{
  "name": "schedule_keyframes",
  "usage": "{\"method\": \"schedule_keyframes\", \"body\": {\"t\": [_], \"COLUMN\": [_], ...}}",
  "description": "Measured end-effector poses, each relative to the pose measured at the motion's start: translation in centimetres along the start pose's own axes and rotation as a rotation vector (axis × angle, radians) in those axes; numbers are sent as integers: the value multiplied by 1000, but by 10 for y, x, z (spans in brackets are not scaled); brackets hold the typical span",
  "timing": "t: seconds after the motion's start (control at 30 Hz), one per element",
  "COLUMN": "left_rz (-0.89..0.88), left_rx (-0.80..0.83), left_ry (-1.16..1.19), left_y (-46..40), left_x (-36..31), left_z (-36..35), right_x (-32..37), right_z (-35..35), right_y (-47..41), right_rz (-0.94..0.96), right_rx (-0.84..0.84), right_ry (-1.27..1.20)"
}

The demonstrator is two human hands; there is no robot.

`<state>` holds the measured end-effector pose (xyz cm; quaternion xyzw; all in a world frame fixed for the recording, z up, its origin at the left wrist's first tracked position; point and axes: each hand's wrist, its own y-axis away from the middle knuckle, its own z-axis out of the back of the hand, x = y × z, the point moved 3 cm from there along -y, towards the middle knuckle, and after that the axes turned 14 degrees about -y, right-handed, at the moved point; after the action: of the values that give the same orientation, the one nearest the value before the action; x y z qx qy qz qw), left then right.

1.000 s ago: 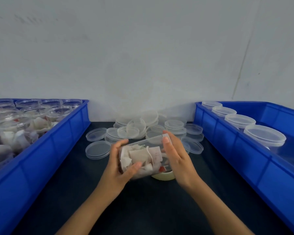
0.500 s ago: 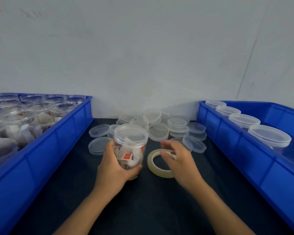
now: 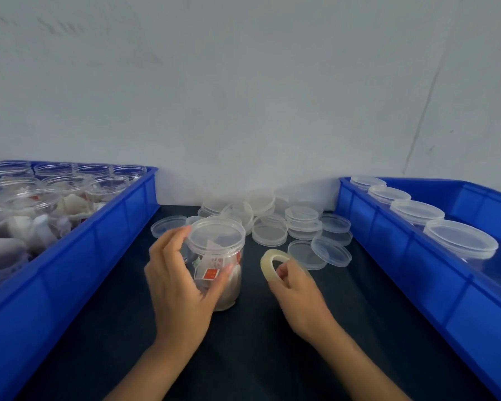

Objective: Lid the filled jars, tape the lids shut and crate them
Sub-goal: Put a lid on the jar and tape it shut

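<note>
Jar: clear filled jar (image 3: 219, 264) stands upright on the dark table (image 3: 243, 357) at centre, its lid (image 3: 216, 235) already seated; a second ago it lay tipped on its side between both hands.
Left hand: left hand (image 3: 175, 282) wraps the jar from nine o'clock, thumb across the front wall and fingers curled round the back near the lid rim, a loose steadying hold.
Right hand: right hand (image 3: 294, 287) has left the jar and now pinches the tape roll (image 3: 275, 263), fingers hooked through its core, at three o'clock of the jar and just beside it; the roll is tilted up off the table.
Change: jar righted, tape picked up.
Meaning: lidding of this jar looks done; taping appears to be the step in hand, with the tape end probably sought next.
Spare lids: loose lids (image 3: 272, 227) heaped at twelve o'clock against the wall.
Supply: left crate (image 3: 104, 241) at nine o'clock holds open filled jars.
Destination: right crate (image 3: 411, 256) at three o'clock holds a row of lidded jars (image 3: 460, 238); this jar is not yet in it.
</note>
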<state>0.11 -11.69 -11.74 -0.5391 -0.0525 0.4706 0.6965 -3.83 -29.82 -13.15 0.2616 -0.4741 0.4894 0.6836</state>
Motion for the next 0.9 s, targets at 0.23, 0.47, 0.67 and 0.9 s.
{"method": "schedule_keyframes", "body": {"t": [0.23,0.47,0.67,0.9], "left_rz": [-492,-393,-283,-125], "left_rx": [-50,398,441,372], "left_ry": [-23,79,294,475], "left_y": [9,23,22,17], "left_x": [-27,-24,-25,-26], "left_z": [5,-13,-12,-4], "right_x": [10,18,28,36], "right_z": [2,-11,-13,-17], "right_y": [5,12,22,32], "right_rz": [-40,116,200,306], "right_rx": [-71,12,110,194], "right_ry": [-350,-455,-526,-276]}}
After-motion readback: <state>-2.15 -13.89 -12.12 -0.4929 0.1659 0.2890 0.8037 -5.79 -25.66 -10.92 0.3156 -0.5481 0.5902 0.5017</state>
